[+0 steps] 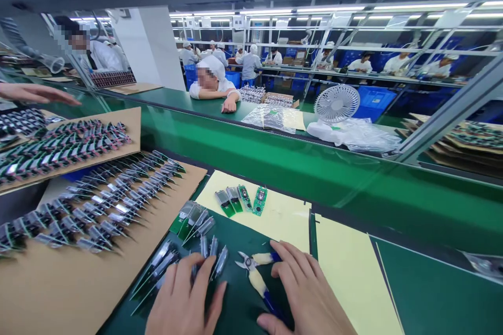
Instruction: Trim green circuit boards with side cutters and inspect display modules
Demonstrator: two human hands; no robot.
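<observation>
My left hand [186,298] is over a group of small green circuit boards with grey display screens [221,261]. Its fingers are curved with the fingertips among the boards, and its thumb stands apart. Part of the group is hidden beneath the hand. My right hand [304,288] lies around side cutters [248,261] with cream and blue handles. The cutters rest on the green mat with their jaws spread. My right fingertips are at one handle end, while the thumb is away from them. More display boards [192,220] lie just beyond my left hand.
Cardboard sheets [51,293] at left carry rows of boards. Several boards [259,200] lie on yellow paper [291,220]. Beyond runs a green belt [236,136]; a co-worker [212,81] leans on the far bench near a white fan [337,103]. Another person's hand [39,93] reaches in at left.
</observation>
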